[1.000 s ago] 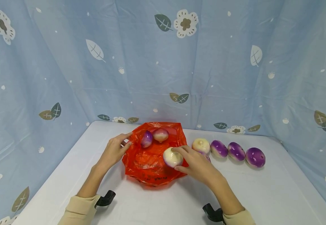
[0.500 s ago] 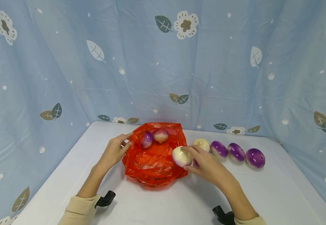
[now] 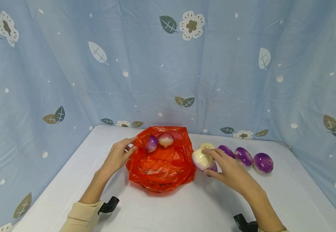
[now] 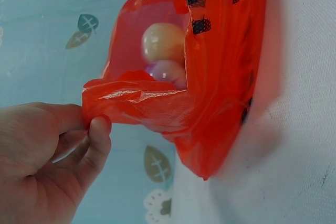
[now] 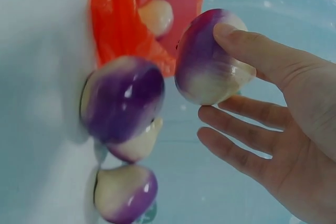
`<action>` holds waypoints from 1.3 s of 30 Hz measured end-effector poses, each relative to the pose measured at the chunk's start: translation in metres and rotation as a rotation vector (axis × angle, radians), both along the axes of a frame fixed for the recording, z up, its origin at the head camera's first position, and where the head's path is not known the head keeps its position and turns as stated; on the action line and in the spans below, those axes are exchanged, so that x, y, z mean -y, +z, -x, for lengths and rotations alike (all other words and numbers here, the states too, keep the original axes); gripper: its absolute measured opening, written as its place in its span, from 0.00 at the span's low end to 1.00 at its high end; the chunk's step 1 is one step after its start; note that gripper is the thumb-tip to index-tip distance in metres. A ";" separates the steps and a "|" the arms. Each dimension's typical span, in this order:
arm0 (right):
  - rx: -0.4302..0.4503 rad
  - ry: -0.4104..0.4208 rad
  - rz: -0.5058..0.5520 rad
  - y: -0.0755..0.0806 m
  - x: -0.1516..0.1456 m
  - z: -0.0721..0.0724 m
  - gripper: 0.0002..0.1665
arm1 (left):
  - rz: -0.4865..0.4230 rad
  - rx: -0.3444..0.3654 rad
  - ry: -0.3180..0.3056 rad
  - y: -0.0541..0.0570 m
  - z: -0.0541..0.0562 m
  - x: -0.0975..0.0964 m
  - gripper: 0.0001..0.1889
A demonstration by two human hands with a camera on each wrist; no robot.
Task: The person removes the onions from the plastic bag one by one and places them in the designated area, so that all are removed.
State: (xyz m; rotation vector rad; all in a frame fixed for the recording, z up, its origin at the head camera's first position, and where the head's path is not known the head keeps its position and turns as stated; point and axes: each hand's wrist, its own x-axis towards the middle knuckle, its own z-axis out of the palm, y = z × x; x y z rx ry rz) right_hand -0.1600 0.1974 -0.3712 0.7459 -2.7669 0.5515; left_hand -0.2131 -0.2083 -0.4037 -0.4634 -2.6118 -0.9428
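My left hand (image 3: 118,158) pinches the left rim of a red plastic bag (image 3: 159,166) between thumb and fingers, and the bag's mouth stands open. Inside lie two purple-and-white turnips, one mostly purple (image 3: 151,143) and one paler (image 3: 165,140). My right hand (image 3: 230,169) grips another turnip (image 3: 201,159) by thumb and fingertips just outside the bag's right edge. In the right wrist view the held turnip (image 5: 202,72) is raised beside a purple turnip (image 5: 126,100) that rests on the table. In the head view it partly hides that one.
A row of turnips runs rightward on the white table (image 3: 289,193): a pale one (image 3: 206,146) behind the held turnip, then purple ones (image 3: 243,156), the last (image 3: 263,162) farthest right. A blue patterned curtain (image 3: 144,64) hangs behind and along the sides.
My right hand has moved right with the turnip, from over the bag's right side to beyond its edge, in front of the row. The left hand has stayed at the rim.
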 end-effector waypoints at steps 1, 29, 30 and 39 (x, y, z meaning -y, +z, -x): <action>-0.002 -0.005 -0.002 -0.001 -0.003 0.000 0.39 | 0.000 0.000 0.000 0.000 0.000 0.000 0.22; 0.007 -0.059 -0.007 -0.018 -0.065 -0.003 0.35 | -0.004 -0.013 -0.009 0.002 -0.001 -0.002 0.22; 0.010 -0.061 -0.008 -0.019 -0.066 -0.003 0.36 | -0.003 -0.015 -0.008 0.002 -0.001 -0.002 0.22; 0.063 -0.080 -0.016 -0.028 -0.076 0.000 0.35 | -0.009 -0.013 -0.005 0.002 -0.002 -0.002 0.22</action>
